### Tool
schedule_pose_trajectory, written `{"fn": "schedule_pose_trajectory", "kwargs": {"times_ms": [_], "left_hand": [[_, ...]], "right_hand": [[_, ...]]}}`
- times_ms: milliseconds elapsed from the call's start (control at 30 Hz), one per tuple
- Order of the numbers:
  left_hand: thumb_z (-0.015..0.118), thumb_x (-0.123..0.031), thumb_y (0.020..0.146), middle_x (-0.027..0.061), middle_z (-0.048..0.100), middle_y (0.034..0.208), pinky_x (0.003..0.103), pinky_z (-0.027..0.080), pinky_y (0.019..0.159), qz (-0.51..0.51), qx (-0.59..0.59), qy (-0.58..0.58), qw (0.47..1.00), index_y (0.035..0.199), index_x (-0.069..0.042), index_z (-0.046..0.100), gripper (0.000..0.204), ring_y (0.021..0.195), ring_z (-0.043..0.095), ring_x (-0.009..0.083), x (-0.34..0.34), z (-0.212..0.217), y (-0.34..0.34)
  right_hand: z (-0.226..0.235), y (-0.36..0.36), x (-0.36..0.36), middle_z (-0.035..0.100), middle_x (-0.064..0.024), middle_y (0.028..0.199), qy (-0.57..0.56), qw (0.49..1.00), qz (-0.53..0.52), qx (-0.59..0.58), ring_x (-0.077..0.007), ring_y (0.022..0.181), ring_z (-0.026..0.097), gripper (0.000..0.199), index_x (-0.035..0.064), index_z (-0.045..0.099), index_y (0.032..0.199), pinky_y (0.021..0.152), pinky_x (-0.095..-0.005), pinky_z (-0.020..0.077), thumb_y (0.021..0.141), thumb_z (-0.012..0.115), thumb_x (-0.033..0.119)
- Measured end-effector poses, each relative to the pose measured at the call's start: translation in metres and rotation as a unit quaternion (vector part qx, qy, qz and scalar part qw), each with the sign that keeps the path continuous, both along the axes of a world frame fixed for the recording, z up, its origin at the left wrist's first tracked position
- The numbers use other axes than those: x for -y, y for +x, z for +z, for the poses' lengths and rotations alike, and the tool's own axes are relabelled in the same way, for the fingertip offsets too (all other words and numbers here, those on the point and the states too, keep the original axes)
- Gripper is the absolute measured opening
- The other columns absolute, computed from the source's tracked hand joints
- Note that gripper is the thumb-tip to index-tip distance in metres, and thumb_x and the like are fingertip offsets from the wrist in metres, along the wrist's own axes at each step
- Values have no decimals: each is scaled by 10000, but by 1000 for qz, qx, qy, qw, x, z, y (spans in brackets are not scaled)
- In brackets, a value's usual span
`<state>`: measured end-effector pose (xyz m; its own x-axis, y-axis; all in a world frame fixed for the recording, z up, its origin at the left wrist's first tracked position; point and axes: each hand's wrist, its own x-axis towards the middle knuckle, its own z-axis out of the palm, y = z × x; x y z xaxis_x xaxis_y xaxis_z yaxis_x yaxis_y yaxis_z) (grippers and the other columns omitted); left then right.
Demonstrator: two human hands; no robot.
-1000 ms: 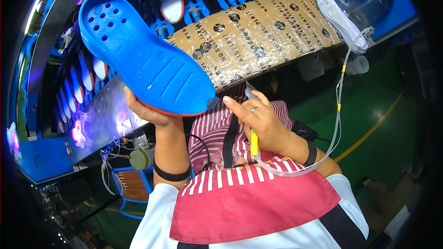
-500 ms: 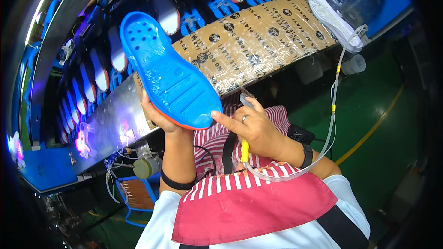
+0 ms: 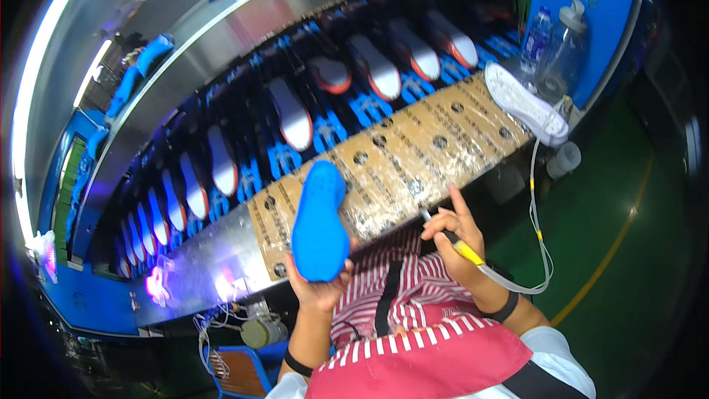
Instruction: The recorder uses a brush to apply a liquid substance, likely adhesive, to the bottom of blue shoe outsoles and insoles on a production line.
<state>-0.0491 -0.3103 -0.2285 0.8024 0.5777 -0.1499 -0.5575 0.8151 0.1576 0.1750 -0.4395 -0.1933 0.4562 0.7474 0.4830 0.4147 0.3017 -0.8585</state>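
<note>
1. holds a blue sole (image 3: 319, 225) in the left hand (image 3: 317, 292), above the left part of the wrapped cardboard (image 3: 413, 159) and its near edge.
2. looks an even, bright blue, with a narrow rounded end pointing away from the body, a drawn-in waist and a broad end by the palm.
3. shows only faint surface marks, too blurred to trace; turns its underside out of sight.
4. cannot tell whether it touches the cardboard or hangs just above.
5. supports the broad end from below, left fingers partly open and curved up along both edges; hides much of the palm.
6. wraps the right hand (image 3: 461, 245), half closed, round a slim dark tool (image 3: 456, 242) with a yellow sleeve, index finger stretched out near the cardboard's edge, well apart from the blue sole.
7. ends the tool in a small pale tip, hard to make out.
8. trails a clear tube (image 3: 517, 287) that loops rightward, then up to the white sole (image 3: 521, 107) at the cardboard's right end.
9. sets a bottle (image 3: 535, 41) and a clear jug (image 3: 561, 63) just beyond, contents unclear.
10. lines up shoes (image 3: 380, 74) behind, among blue holders (image 3: 371, 109), upper parts lost in shadow.
11. cuts off the red apron (image 3: 421, 362) at the lower edge.
</note>
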Motion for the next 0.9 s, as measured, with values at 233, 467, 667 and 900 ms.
{"fn": "schedule_pose_trajectory", "kwargs": {"times_ms": [233,467,667,900], "left_hand": [[338,-673,780,239,490,1146,418,532,537,68,-89,111,987,1321,-106,320,784,853,577,383,-4,34,16],[313,-650,796,261,541,1036,399,535,460,135,-111,352,919,1293,4,314,821,798,608,373,-44,134,73],[286,-597,832,281,443,1202,434,545,621,60,103,482,868,1315,-1,290,767,1012,521,438,-125,236,165],[262,-607,868,375,183,1340,528,427,884,47,-18,265,963,1335,-154,-274,843,1088,416,551,-250,285,259]], "right_hand": [[-1,15,7,606,-55,755,48,985,3,-163,-94,744,568,637,-42,180,1369,808,-245,421,800,468,-47],[3,36,17,613,-76,763,18,973,-7,-232,-105,740,579,622,-28,238,1358,763,-240,444,789,490,-39],[25,71,42,609,-88,769,47,955,-74,-283,-114,724,572,601,-58,250,1337,756,-245,450,792,501,-32],[25,86,78,604,-81,732,33,949,-137,-283,-109,682,564,614,-53,264,1335,739,-244,450,763,488,-59]]}}
